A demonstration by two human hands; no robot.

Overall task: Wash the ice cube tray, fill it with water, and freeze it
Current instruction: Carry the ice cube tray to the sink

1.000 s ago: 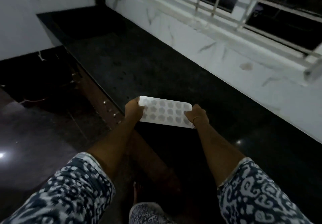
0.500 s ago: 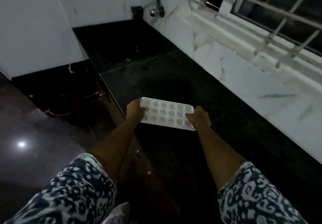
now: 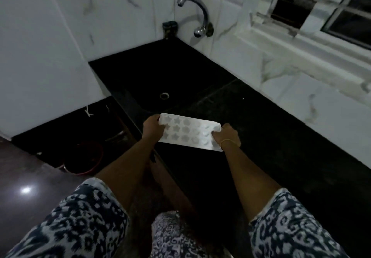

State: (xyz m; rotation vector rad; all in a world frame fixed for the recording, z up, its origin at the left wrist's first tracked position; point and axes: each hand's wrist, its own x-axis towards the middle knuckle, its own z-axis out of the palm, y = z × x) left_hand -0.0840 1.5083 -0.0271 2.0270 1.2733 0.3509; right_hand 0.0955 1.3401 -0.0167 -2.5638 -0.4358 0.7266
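Note:
A white ice cube tray [image 3: 187,132] with star and flower shaped cells is held level in front of me, above the near edge of the black counter. My left hand [image 3: 153,129] grips its left end and my right hand [image 3: 225,135] grips its right end. Just beyond the tray lies a black sink [image 3: 152,77] with a round drain [image 3: 164,95]. A chrome tap [image 3: 195,12] juts from the white tiled wall over the sink's far corner. No water runs from it.
The black counter [image 3: 271,137] stretches to the right along a white marble-patterned wall below a barred window [image 3: 321,6]. A small dark object [image 3: 170,27] sits by the tap. A red-rimmed bucket [image 3: 84,158] stands on the floor at the left, under the counter's end.
My view has moved toward the sink, which now fills the middle with the tap in full sight. Both hands still hold the tray the same way, carried closer to the sink.

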